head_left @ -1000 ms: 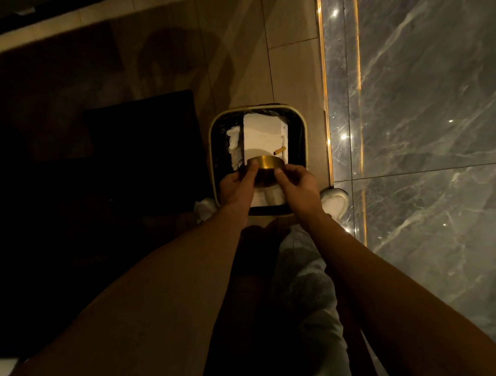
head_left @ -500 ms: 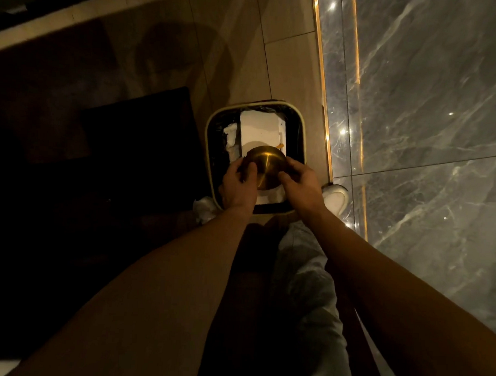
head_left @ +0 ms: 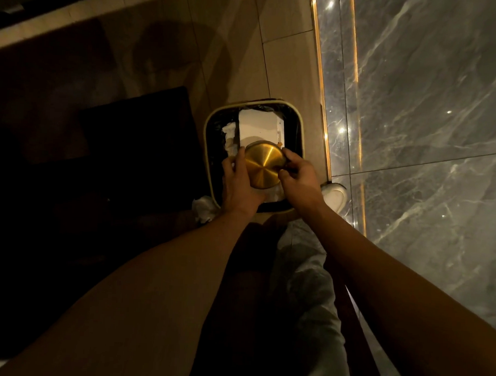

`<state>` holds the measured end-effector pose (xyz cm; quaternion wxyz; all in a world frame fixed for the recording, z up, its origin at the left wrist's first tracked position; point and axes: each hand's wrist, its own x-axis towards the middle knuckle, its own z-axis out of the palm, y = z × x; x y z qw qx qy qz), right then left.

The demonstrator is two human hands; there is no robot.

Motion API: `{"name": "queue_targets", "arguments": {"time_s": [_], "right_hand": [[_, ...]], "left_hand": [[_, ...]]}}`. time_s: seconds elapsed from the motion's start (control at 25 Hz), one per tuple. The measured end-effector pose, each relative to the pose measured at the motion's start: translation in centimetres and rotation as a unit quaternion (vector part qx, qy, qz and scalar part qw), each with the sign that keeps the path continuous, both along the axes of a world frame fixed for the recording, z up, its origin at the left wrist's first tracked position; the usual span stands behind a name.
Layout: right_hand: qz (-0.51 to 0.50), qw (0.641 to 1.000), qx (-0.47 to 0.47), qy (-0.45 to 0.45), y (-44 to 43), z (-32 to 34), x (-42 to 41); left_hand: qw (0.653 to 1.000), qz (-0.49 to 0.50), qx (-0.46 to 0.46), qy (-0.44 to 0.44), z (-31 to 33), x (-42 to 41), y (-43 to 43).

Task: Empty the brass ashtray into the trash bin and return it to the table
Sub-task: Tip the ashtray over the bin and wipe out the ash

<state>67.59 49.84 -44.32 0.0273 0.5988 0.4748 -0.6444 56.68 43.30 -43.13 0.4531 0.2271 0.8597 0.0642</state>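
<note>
The brass ashtray (head_left: 262,165) is turned upside down, its round shiny base facing me, directly over the open trash bin (head_left: 299,133). My left hand (head_left: 237,184) grips its left edge and my right hand (head_left: 299,178) grips its right edge. The bin is a rounded square with a cream rim and a black liner; white paper or a box (head_left: 259,125) and crumpled tissue lie inside. A small orange bit shows at the ashtray's upper right edge. The table is not in view.
A dark mat or low dark furniture (head_left: 135,143) lies left of the bin. A grey marble wall (head_left: 429,110) with a lit gold strip (head_left: 321,86) runs along the right. My shoe (head_left: 335,195) stands by the bin; crumpled tissue (head_left: 204,210) lies at the bin's near left.
The ashtray has tipped from on edge, with a cigarette butt at its rim, to fully upside down over the bin. Both hands rotated with it and stayed over the bin.
</note>
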Motion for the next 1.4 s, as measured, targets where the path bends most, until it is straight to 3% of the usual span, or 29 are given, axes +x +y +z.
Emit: {"name": "queue_targets", "arguments": {"time_s": [0.48,0.88,0.96,1.12,1.2,1.4], "right_hand": [[0.107,0.993,0.040,0.011,1.7,1.0,0.8],[0.206,0.970,0.125,0.014,2.3,1.4,2.0],[0.270,0.945,0.184,0.000,2.2,1.4,2.3],[0.408,0.839,0.360,0.004,2.9,1.5,2.7],[0.425,0.807,0.410,0.017,3.7,2.0,2.5],[0.523,0.764,0.375,0.046,4.0,1.2,3.5]], "left_hand": [[0.982,-0.175,0.027,0.065,0.6,-1.0,0.3],[0.972,-0.203,0.116,-0.005,1.0,-2.4,1.9],[0.973,-0.198,0.118,-0.011,1.3,-2.4,2.0],[0.975,-0.199,0.098,-0.013,1.7,-2.8,2.0],[0.974,-0.199,0.107,-0.008,1.8,-3.1,2.1],[0.972,-0.190,0.136,-0.003,2.2,-3.5,2.6]]}}
